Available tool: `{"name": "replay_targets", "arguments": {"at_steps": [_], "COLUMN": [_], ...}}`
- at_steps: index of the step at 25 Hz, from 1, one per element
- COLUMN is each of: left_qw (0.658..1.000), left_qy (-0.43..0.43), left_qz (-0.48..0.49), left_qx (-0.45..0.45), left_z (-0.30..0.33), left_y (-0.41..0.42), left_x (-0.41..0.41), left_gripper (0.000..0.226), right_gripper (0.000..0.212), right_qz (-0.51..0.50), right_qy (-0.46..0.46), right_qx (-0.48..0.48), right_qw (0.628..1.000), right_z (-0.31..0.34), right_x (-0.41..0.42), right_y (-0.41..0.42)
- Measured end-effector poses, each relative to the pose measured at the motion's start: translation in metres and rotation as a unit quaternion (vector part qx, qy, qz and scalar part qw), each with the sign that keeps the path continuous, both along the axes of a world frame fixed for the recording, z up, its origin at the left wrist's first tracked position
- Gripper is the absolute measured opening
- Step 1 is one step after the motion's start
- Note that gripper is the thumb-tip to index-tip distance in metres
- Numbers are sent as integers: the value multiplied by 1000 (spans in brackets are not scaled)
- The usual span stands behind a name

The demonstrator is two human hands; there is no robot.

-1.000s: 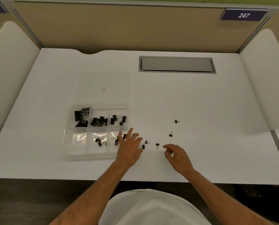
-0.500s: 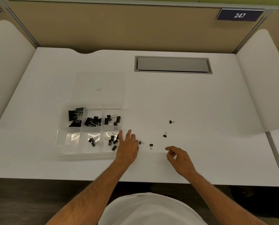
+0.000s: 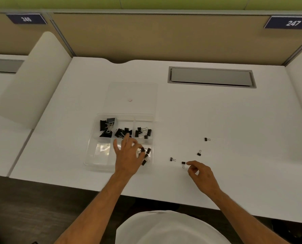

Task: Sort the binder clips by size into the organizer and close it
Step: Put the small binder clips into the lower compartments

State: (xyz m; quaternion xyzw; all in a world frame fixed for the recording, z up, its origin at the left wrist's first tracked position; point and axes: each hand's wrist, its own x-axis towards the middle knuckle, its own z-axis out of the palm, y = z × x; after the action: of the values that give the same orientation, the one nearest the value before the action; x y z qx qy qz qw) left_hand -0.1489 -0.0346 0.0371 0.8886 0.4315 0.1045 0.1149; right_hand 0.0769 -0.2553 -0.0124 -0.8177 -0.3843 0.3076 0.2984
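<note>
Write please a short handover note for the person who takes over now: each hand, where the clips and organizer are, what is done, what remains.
Left hand: over the organizer's near row, fingers spread; whether it holds a clip is not visible.
Right hand: on the desk, holding nothing, fingertips beside a loose clip.
Done: the three far compartments and the near right one hold clips.
Left: four small clips lie loose on the desk, the others at and. The lid lies open flat behind the organizer; close it last.
</note>
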Motion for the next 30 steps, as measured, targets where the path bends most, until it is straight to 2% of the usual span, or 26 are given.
{"name": "replay_targets", "arguments": {"at_steps": [5,11,15,19,24,30], "left_qw": [998,990,986,990,999,998], "left_qy": [49,137,160,136,45,4], "left_qz": [38,10,0,0,-1,-45], "left_qx": [-26,-46,-46,-42,-19,-33], "left_z": [-6,-19,-27,-28,-13,-1], "left_y": [32,49,56,55,41,-4], "left_x": [-54,-62,-62,-61,-36,16], "left_gripper": [11,14,16,19,26,21], "right_gripper": [23,23,24,23,22,20], "right_qz": [-8,-30,-44,-48,-56,-91], "right_qy": [-1,2,4,8,9,-25], "right_qx": [9,10,-1,-14,-10,-35], "right_qw": [1000,999,999,999,998,995], "right_z": [-1,-3,-2,-1,-1,0], "right_x": [-14,-27,-30,-30,-16,16], "right_y": [20,29,27,21,14,5]}}
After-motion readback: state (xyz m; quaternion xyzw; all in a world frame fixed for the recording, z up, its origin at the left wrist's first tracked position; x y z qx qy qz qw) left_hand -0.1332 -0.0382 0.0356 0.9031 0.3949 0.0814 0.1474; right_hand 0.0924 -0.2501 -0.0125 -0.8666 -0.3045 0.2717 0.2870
